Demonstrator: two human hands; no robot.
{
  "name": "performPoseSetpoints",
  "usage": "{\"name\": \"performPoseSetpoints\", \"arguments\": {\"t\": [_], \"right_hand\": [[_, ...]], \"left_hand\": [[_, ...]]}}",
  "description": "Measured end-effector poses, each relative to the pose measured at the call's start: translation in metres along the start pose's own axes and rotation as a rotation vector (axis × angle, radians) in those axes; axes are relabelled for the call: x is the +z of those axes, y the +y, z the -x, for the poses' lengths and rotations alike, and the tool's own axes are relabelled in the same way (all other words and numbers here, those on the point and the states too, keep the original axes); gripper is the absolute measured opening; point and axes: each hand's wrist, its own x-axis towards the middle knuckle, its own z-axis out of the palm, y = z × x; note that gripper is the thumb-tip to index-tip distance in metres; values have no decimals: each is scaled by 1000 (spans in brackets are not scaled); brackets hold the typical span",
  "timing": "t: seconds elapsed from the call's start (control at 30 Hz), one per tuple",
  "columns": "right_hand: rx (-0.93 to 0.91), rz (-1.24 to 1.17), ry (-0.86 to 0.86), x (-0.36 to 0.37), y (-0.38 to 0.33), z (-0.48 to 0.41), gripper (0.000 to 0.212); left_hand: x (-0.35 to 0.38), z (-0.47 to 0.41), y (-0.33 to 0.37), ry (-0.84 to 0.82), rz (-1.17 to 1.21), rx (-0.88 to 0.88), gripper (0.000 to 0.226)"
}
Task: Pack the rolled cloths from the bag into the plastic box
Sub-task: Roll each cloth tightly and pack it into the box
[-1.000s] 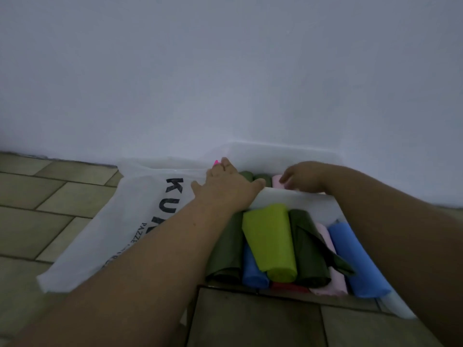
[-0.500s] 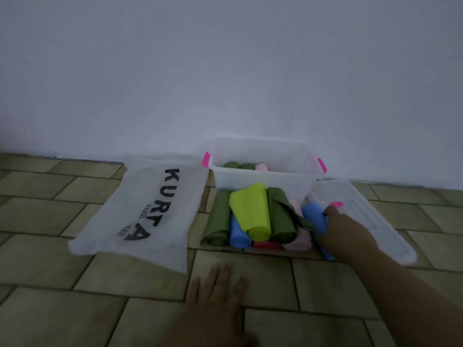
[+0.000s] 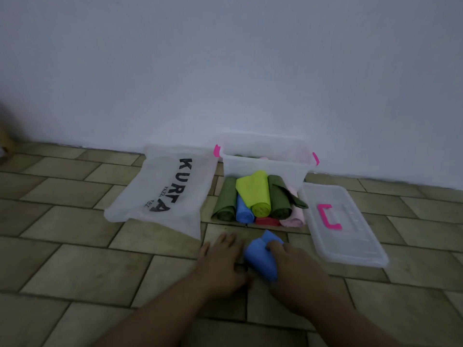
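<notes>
A clear plastic box [image 3: 265, 169] with pink clips stands against the wall, with a few rolled cloths dimly visible inside. In front of it lies a pile of rolled cloths [image 3: 258, 200]: olive, blue, lime, dark green, red and pink. The flat white bag [image 3: 162, 189] printed "KURTA" lies to the left of the pile. My right hand [image 3: 293, 269] grips a blue rolled cloth [image 3: 260, 256] on the floor in front of the pile. My left hand [image 3: 223, 261] rests flat on the tiles, touching the cloth's left side.
The box's clear lid [image 3: 343, 221] with a pink handle lies on the floor to the right of the pile. Tan floor tiles [image 3: 75, 259] stretch left and toward me. A plain white wall [image 3: 225, 71] runs behind everything.
My right hand pulled the blue rolled cloth from the right end of the pile toward me. My left hand came back from the box to the floor beside it.
</notes>
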Motion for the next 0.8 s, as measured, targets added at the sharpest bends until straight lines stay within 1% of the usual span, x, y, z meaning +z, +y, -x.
{"name": "performPoseSetpoints", "arguments": {"t": [0.07, 0.13, 0.17, 0.2, 0.23, 0.27, 0.33, 0.4, 0.47, 0.53, 0.6, 0.63, 0.67, 0.7, 0.8], "right_hand": [[-40, -73, -4, 0, -8, -5, 71], [-17, -239, -47, -2, -3, -4, 73], [24, -339, -59, -3, 4, 0, 75], [73, -420, -51, -3, 11, 5, 75], [115, -467, -27, -4, 17, 9, 74], [141, -474, -1, -3, 20, 12, 71], [110, -393, 0, 0, 15, 14, 65], [-2, -290, -13, 6, 2, 13, 55], [-105, -241, -29, 7, -3, 8, 47], [-150, -205, -62, -1, 2, 4, 50], [-159, -167, -52, -6, 9, 3, 52], [-145, -189, -36, -6, 10, 5, 52], [-114, -239, -17, -3, 8, 10, 55], [-65, -297, -7, 2, 4, 16, 64], [88, -397, -27, 27, -22, 27, 113]], "left_hand": [[-12, 3, 0, 76, 281, -32, 77], [-23, 9, -2, 193, 486, -66, 64], [-27, 13, -2, 262, 505, -50, 56], [-30, 16, 0, 328, 468, 0, 50], [-32, 18, 3, 364, 409, 71, 46], [-34, 19, 8, 365, 353, 142, 43], [-37, 16, 21, 272, 252, 230, 39], [-41, 7, 33, 125, 159, 238, 35], [-49, -5, 40, 54, 30, 218, 30], [-54, -18, 37, 19, -31, 183, 31], [-53, -26, 26, -55, -129, 175, 35], [-49, -28, 20, -98, -190, 184, 37], [-45, -28, 13, -128, -246, 197, 40], [-40, -27, 7, -137, -278, 196, 41], [-31, -23, -1, -84, -255, 155, 41]]}}
